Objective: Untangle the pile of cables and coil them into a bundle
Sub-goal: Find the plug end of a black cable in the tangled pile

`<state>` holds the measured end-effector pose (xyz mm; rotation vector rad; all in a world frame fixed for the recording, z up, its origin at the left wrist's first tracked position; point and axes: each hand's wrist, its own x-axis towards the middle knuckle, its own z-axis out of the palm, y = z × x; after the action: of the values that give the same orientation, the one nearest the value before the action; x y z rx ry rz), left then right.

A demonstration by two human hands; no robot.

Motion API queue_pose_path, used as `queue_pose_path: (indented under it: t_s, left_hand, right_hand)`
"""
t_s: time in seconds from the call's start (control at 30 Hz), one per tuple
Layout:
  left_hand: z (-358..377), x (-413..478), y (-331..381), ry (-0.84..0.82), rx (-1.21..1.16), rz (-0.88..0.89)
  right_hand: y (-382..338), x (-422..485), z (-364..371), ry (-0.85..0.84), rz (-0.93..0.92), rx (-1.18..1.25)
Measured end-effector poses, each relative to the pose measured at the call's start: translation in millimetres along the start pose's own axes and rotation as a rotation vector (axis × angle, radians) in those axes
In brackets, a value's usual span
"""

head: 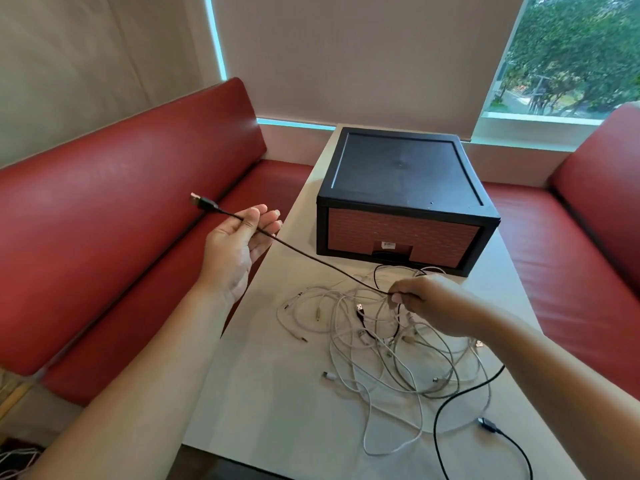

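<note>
A tangled pile of white cables (pixel 381 344) lies on the white table (pixel 277 410). A thin black cable (pixel 311 259) stretches taut from the pile up to the left, ending in a USB plug (pixel 201 201) in the air. My left hand (pixel 239 244) is raised palm-up over the table's left edge and pinches this cable between thumb and forefinger, the other fingers straight. My right hand (pixel 429 303) hovers over the pile and pinches the same black cable near the tangle. A second black cable (pixel 450 403) loops at the pile's right, its plug (pixel 486 425) lying near the front.
A black drawer box (pixel 405 199) with a brick-pattern front stands at the far end of the table, just behind the pile. Red bench seats (pixel 104 209) flank the table on both sides. More cables (pixel 17 459) lie on the floor at the lower left.
</note>
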<state>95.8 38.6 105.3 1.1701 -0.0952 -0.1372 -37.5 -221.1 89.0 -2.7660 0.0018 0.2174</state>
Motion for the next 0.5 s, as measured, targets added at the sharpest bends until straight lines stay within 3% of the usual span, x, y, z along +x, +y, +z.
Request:
queue_pose_path:
  t_s: [0.1,0.2,0.33,0.5]
  left_hand:
    - [-8,3,-6,0.031,0.027,0.009]
    - [-13,9,-7,0.075,0.039,0.02]
    - [-33,23,4,0.21,-0.05,0.039]
    - [-24,19,-2,0.181,0.06,0.066]
  right_hand:
    - [-4,2,10,-0.074,-0.021,0.008]
    - [-1,2,16,0.019,-0.011,0.01]
    - [32,-9,17,0.011,0.091,0.026]
    - [46,-18,19,-0.066,0.137,-0.069]
